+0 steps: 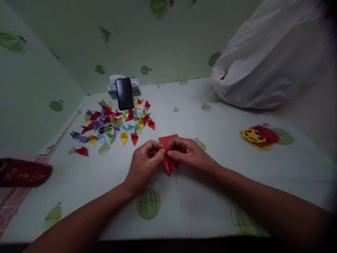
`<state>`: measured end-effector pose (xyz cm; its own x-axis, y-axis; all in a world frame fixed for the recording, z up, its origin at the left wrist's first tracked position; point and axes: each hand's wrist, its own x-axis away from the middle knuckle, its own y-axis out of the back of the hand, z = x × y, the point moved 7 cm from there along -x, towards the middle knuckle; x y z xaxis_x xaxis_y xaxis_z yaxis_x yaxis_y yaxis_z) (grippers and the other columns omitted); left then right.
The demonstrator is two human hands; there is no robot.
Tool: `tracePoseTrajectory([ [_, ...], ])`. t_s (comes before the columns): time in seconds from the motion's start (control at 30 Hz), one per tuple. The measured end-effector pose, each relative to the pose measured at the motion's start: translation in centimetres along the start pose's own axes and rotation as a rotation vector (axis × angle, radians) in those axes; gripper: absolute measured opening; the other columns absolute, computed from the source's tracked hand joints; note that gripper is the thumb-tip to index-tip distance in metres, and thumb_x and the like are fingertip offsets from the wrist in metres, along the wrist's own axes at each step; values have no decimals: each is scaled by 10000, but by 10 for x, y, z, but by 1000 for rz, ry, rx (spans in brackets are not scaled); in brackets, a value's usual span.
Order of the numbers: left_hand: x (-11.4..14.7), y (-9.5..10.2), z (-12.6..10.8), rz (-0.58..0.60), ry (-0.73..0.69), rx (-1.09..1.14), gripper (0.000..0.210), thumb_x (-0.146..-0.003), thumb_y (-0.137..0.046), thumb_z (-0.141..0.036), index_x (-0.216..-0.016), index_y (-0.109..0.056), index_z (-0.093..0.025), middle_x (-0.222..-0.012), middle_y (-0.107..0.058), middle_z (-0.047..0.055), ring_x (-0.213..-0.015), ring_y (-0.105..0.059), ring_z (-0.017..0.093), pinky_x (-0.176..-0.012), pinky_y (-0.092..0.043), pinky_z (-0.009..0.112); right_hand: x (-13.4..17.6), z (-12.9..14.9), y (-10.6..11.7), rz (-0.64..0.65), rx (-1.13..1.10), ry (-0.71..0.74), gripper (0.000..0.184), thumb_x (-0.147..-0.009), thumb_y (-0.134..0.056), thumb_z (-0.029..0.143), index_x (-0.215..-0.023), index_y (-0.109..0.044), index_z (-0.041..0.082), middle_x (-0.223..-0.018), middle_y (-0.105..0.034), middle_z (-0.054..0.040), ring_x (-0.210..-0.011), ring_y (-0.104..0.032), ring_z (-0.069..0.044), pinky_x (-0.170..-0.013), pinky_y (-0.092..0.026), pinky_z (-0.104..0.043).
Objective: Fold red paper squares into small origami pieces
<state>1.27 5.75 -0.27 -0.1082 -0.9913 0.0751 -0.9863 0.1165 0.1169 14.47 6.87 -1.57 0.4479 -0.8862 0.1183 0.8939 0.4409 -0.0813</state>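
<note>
The left hand and the right hand are pinched narrow, both holding the red folded paper at the middle of the tabletop, whose front edge passes below the forearms. Small folded papers lie to the left, well apart from the bulging white bag at right. White tissue comes out of the tissue box, behind the phone.

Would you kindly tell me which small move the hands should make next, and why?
Probably a firm press along the pinched folds: the left hand and right hand both grip the red paper near its middle, while its pointed lower flaps spread apart.
</note>
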Motion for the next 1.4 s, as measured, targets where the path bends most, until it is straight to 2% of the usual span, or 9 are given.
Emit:
tracePoseTrajectory([
  [0.23,-1,0,1,2,-12,-17,118,-815,-690,-260,-788,-652,-152,-731,-639,-13,-660,-564,98,-605,-446,213,0,3,-1,-28,54,-2,110,-724,-643,242,-765,-566,175,-669,-567,24,-609,-511,-116,-581,-392,-264],
  [0.57,-2,-1,2,12,29,-78,128,-763,-696,-255,-828,-668,-149,-784,-675,19,-699,-602,130,-641,-479,245,6,13,3,-133,259,138,38,-744,-569,190,-714,-546,190,-676,-556,15,-625,-487,-126,-567,-373,-272],
  [1.07,-2,1,1,-12,-5,-25,105,-783,-701,-242,-821,-673,-148,-762,-674,5,-690,-606,115,-632,-485,227,2,8,2,-43,106,84,199,-865,-579,335,-731,-527,198,-687,-568,4,-643,-530,-139,-616,-420,-291],
  [1.23,-2,1,-1,-20,-22,-21,93,-784,-700,-234,-812,-674,-149,-758,-675,4,-678,-606,111,-621,-486,224,1,4,2,-11,78,49,206,-840,-638,347,-747,-531,197,-686,-573,11,-629,-536,-132,-590,-411,-277],
  [1.4,-2,2,0,-25,-11,-20,92,-778,-702,-230,-818,-676,-153,-744,-674,0,-669,-608,109,-613,-486,218,1,4,1,-6,44,46,238,-893,-585,372,-741,-530,198,-676,-578,4,-625,-548,-133,-601,-439,-282],
])
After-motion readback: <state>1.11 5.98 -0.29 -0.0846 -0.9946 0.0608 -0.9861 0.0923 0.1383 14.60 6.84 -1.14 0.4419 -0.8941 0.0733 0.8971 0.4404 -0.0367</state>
